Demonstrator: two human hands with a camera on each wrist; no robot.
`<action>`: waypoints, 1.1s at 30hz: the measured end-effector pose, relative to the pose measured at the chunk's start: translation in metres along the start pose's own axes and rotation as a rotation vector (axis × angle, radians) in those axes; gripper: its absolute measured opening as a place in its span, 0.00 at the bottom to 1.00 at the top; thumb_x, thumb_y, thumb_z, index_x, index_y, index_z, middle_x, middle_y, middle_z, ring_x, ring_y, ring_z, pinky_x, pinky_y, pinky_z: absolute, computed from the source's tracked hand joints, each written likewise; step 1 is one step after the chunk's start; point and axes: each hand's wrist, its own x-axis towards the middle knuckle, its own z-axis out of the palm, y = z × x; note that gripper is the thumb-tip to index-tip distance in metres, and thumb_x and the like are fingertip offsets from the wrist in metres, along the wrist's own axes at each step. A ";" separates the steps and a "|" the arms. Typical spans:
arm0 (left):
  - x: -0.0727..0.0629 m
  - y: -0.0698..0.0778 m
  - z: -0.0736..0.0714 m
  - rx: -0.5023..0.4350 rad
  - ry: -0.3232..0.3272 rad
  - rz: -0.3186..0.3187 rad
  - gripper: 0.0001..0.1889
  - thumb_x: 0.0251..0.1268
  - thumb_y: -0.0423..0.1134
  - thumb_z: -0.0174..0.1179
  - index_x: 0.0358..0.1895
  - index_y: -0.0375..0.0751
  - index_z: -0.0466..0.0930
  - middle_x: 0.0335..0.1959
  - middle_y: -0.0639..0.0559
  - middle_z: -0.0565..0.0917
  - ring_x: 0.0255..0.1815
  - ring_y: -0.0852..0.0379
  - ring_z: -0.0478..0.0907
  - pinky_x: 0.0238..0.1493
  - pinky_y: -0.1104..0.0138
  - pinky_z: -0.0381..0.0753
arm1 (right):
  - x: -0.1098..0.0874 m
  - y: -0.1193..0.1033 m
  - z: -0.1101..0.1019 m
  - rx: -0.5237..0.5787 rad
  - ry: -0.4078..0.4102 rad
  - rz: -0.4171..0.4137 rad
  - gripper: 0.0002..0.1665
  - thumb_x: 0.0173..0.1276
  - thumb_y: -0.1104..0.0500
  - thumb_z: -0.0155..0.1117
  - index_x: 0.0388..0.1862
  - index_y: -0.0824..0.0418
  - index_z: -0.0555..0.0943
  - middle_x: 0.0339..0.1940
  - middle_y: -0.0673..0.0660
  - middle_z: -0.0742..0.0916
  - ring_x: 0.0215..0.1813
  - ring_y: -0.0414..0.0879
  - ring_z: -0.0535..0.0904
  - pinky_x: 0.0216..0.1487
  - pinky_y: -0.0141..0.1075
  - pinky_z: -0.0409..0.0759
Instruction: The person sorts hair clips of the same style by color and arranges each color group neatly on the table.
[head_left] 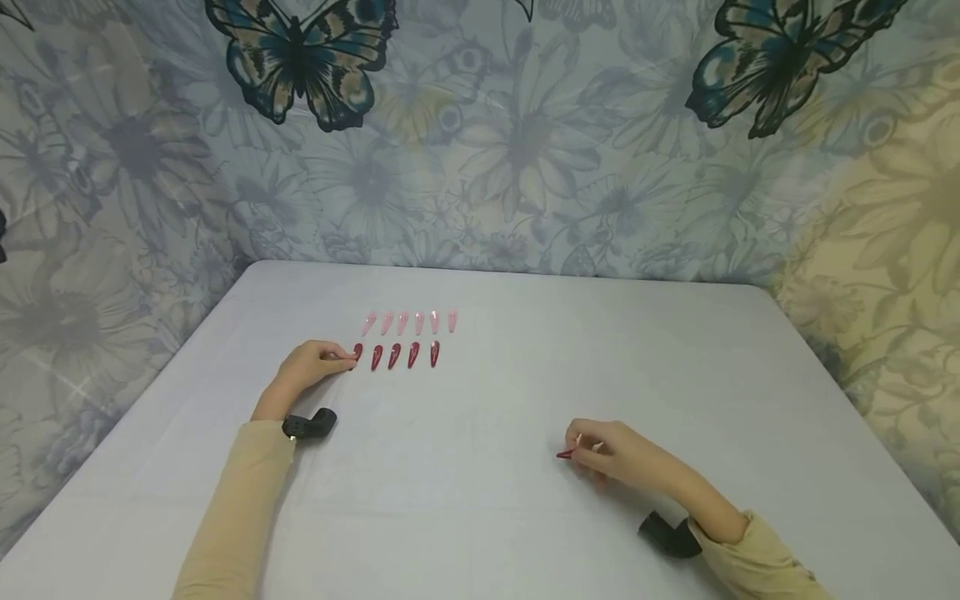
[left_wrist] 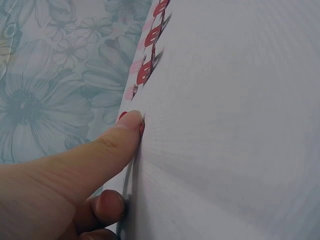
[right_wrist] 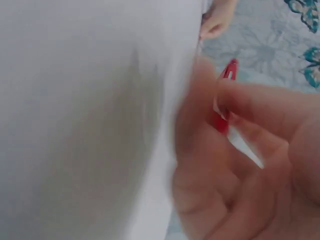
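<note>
At the left of the table, my left hand [head_left: 311, 362] pinches the leftmost red hair clip [head_left: 357, 352] of a row, its thumb and fingertips at the clip's lower end. In the left wrist view the thumb [left_wrist: 112, 142] covers most of that clip. Several more red snap hair clips [head_left: 394, 357] lie side by side to its right. Behind them is a row of pink hair clips [head_left: 403, 322]. Nearer the front right, my right hand [head_left: 618, 454] holds another red hair clip [right_wrist: 229, 71] between thumb and fingers, just above the table; the fingers hide its middle.
A white cloth covers the table [head_left: 480, 533]. Its back edge meets a wall hanging [head_left: 525, 167] with flowers and butterflies. Black wrist cameras sit on the left wrist [head_left: 309, 424] and the right wrist [head_left: 670, 536].
</note>
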 end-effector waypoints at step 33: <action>0.001 -0.001 0.000 -0.001 -0.016 -0.004 0.15 0.64 0.47 0.64 0.43 0.38 0.87 0.52 0.35 0.83 0.49 0.41 0.77 0.53 0.49 0.74 | 0.031 0.020 -0.018 0.203 0.179 0.192 0.17 0.64 0.64 0.66 0.48 0.73 0.78 0.25 0.52 0.87 0.26 0.34 0.70 0.30 0.27 0.70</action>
